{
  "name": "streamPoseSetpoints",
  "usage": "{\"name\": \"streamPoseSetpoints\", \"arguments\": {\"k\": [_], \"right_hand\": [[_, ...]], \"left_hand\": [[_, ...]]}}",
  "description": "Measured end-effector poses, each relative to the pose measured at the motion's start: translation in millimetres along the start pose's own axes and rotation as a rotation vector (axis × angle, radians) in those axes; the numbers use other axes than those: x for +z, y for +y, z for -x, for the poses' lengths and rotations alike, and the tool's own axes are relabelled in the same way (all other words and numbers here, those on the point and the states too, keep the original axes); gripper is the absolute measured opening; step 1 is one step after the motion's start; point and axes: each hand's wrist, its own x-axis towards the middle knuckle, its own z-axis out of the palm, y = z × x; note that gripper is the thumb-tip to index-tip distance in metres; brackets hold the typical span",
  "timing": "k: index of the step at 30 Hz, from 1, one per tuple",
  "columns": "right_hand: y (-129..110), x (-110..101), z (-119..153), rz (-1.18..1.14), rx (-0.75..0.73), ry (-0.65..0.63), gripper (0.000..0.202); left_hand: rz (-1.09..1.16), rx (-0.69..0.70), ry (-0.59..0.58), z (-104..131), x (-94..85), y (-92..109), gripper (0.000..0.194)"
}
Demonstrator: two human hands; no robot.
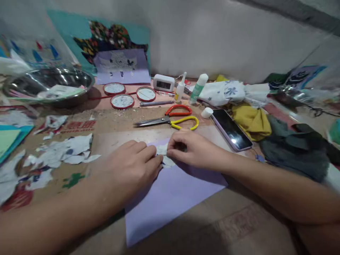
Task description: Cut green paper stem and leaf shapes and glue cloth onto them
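I see a paper sheet (172, 202) of plain light purple, and the paper scraps (168, 163) on it are white with a little dark blue. The scissors (166, 120) have one orange-red handle and one yellow. The glue stick (197, 91) is green with white top. A turquoise sheet (63, 26) bears a dark fabric shape (108, 33) with many-coloured flowers.

Steel bowl (71, 76) at far left, dark-screened phone (231, 129) just beside crumpled yellow cloth (251, 120)
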Motion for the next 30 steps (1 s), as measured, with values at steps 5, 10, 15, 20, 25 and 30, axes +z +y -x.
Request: {"name": "streamPoseSetpoints", "arguments": {"k": [5,10,15,20,25,30], "right_hand": [[-0.9,4.9,2.5,-0.006,0.007,0.019,0.009],[-2.3,7.4,3.6,0.007,0.028,0.065,0.012],[-4.8,8.5,2.8,0.040,0.031,0.100,0.016],[-3.6,9.5,3.3,0.052,0.018,0.093,0.015],[-1.7,5.5,3.6,0.060,-0.017,0.055,0.013],[-0.4,-1.1,2.5,0.069,-0.019,-0.011,0.012]], "left_hand": [[-0.050,0.043,0.000,3.7,4.1,-0.4,0.012],[-0.053,0.044,0.001,3.9,4.3,-1.6,0.015],[-0.066,0.058,0.002,3.4,-0.6,-1.2,0.015],[-0.087,0.052,-0.010,2.7,-4.2,0.6,0.016],[-0.062,0.044,-0.028,1.5,-0.7,-0.2,0.016],[-0.029,0.038,-0.045,-0.6,1.6,-2.0,0.017]]}}
